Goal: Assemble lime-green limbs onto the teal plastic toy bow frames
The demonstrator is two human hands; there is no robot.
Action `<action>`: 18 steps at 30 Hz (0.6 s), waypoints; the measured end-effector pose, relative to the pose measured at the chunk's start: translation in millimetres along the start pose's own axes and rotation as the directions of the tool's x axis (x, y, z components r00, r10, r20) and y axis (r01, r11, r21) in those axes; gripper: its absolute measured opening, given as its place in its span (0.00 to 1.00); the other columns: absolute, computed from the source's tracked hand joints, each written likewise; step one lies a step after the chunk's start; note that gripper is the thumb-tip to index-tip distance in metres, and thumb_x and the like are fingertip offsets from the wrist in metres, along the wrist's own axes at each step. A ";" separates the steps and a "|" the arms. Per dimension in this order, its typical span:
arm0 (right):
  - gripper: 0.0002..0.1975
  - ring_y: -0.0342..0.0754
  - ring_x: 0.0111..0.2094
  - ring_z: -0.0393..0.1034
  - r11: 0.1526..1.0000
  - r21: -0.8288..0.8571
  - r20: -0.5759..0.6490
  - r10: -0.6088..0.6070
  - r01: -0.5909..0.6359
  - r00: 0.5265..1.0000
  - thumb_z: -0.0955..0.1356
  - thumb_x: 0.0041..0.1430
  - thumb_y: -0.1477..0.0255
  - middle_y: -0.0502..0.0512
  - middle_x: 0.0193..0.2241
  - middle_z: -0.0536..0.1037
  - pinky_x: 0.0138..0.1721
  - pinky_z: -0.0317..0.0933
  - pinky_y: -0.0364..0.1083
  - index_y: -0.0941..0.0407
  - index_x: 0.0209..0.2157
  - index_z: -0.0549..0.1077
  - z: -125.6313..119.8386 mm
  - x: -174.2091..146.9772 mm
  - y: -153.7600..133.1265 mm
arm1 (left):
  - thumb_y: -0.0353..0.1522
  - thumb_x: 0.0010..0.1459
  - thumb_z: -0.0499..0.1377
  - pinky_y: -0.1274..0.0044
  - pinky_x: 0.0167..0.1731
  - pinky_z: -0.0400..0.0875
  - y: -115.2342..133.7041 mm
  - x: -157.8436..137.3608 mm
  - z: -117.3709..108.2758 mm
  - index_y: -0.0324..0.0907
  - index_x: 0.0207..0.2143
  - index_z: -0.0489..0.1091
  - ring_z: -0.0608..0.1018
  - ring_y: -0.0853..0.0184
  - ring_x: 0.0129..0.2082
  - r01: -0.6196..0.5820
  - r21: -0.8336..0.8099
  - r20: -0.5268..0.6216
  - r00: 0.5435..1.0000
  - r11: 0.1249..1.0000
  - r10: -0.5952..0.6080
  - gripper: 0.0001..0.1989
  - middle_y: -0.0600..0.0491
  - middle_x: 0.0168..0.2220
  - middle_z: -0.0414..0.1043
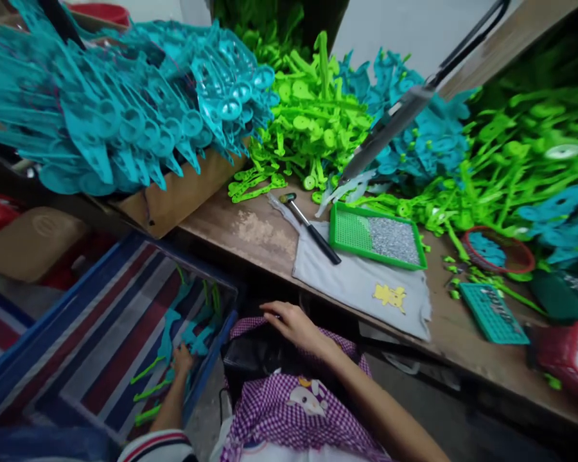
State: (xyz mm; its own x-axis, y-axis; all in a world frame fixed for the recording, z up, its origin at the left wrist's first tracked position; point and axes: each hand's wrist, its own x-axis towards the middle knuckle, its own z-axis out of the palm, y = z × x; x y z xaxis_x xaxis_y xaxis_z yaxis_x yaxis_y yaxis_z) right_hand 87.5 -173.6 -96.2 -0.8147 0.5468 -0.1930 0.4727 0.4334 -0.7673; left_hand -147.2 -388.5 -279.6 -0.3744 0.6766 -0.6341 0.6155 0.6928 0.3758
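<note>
Handling blue parts [170, 321] in the striped bin [101, 346] seems the step, next calling for careful fingering; I cannot tell if the left hand [182, 360] grips one. The right hand [293, 325] looks empty, loosely spread.

Bench [446, 314]: a brown wooden top ran across in front of you.
Wall [390, 32]: pale, it rose behind the bench.
Beam [510, 48]: bare wood slanted at your upper right.
Floor [428, 391]: grey (dim beneath the bench), it showed below you.
</note>
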 end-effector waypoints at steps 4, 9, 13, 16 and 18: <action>0.16 0.52 0.46 0.78 1.000 0.010 -0.018 0.022 -0.022 1.000 0.62 0.67 0.64 0.58 0.45 0.82 0.51 0.69 0.53 0.54 0.47 0.77 -17.0 -26.0 -0.3 | 0.28 0.61 0.47 0.57 0.47 0.75 31.5 22.2 -24.3 0.41 0.49 0.66 0.79 0.50 0.48 0.113 -0.163 -0.314 0.936 0.980 -0.160 0.16 0.43 0.44 0.71; 0.18 0.50 0.45 0.77 0.995 0.097 -0.045 -0.021 0.025 0.999 0.61 0.68 0.61 0.56 0.43 0.82 0.49 0.70 0.50 0.52 0.47 0.77 -48.4 -47.9 -17.1 | 0.40 0.64 0.50 0.64 0.49 0.75 113.9 -7.3 -137.4 0.41 0.53 0.62 0.78 0.59 0.46 -0.322 -0.271 -0.852 0.519 0.907 -0.070 0.19 0.43 0.47 0.69; 0.18 0.52 0.45 0.77 0.987 0.044 -0.052 -0.149 0.152 0.987 0.61 0.68 0.61 0.58 0.43 0.82 0.50 0.69 0.53 0.52 0.47 0.78 -57.5 -36.2 -17.9 | 0.44 0.62 0.55 0.62 0.52 0.70 189.4 -66.3 -270.7 0.40 0.56 0.60 0.73 0.58 0.52 -0.379 0.032 -0.995 -0.097 0.925 -0.005 0.25 0.43 0.51 0.66; 0.18 0.52 0.45 0.77 0.985 0.090 -0.084 -0.138 0.146 0.987 0.61 0.67 0.60 0.59 0.43 0.82 0.49 0.70 0.53 0.53 0.46 0.78 -59.8 -38.6 -2.7 | 0.48 0.59 0.59 0.54 0.58 0.62 215.8 -86.6 -343.5 0.39 0.64 0.52 0.71 0.53 0.57 -0.267 -0.003 -0.994 0.106 0.964 0.026 0.38 0.42 0.57 0.61; 0.19 0.52 0.45 0.78 0.981 0.166 -0.119 -0.083 0.102 0.989 0.61 0.67 0.59 0.58 0.43 0.83 0.49 0.71 0.52 0.53 0.45 0.79 -63.6 -46.3 10.8 | 0.49 0.58 0.59 0.47 0.60 0.57 212.6 -83.7 -370.4 0.37 0.65 0.50 0.67 0.48 0.60 -0.216 -0.041 -0.961 0.276 0.976 0.021 0.41 0.39 0.59 0.61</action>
State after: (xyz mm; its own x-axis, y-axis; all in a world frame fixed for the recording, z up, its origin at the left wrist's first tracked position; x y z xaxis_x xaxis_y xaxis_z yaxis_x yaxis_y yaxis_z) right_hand 151.6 -148.7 -56.6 -0.8052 0.5905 -0.0549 0.3247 0.3616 -0.8740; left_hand -241.9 -205.3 103.6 -0.7571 0.4408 0.4822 0.6528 0.5400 0.5313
